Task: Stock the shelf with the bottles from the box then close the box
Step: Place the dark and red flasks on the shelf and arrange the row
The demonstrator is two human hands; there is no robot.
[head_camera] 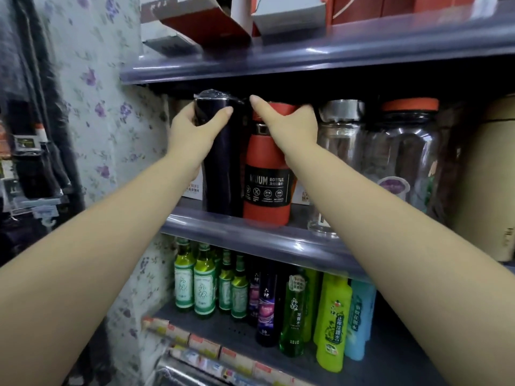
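A tall dark blue bottle (223, 168) stands at the left end of the middle shelf (250, 235), its top wrapped in clear film. My left hand (195, 129) grips it near the cap. Right beside it stands a red bottle (266, 190) with a black label. My right hand (289, 126) is closed around the red bottle's cap, forefinger pointing left towards the blue one. Both bottles are upright and touch or nearly touch. The box is not in view.
Clear glass jars (342, 140) (404, 146) stand to the right of the red bottle, then a tan carton (490, 176). The shelf below holds green, purple and yellow bottles (203, 285). Red and white boxes (206, 23) sit on the top shelf. A floral wall (97, 107) is at left.
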